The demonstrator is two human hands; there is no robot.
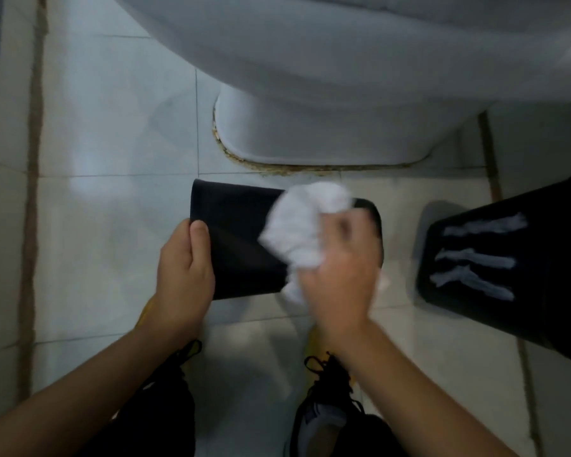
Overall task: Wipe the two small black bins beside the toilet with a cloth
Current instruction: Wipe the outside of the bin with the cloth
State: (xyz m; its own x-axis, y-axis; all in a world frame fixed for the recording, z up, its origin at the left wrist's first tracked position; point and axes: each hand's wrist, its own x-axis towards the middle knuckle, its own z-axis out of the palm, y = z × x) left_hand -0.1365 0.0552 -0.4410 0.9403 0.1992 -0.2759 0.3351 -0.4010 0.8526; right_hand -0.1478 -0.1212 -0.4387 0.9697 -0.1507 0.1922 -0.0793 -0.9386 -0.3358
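Bins were the job, and we had the first bin [241, 245] tipped on its side in our hands, above the floor [112, 127] just in front of the toilet [310, 94]. Our left hand [182, 275] closed its grip on the bin's edge at nine o'clock, thumb on top and fingers underneath, so the bin would stay put against the rubbing. Our right hand [340, 275] kept a tight fist around the bunched white cloth [304, 225] and pressed it to the bin's upper face toward three o'clock; the blur there suggested a quick scrubbing stroke. Holding the bin sideways, we judged, brought its outer wall up to face us, easier to reach than if it stood upright.

The second bin [508, 258] stood apart at three o'clock, tilted in our view, with three pale streaks [475, 255] on its facing side. Whether these were dirt, marks or scraps of paper we could not tell. It looked not yet wiped, so we reckoned the task was roughly half done at best. Our shoes [327, 407] sat at six o'clock, close below the work.
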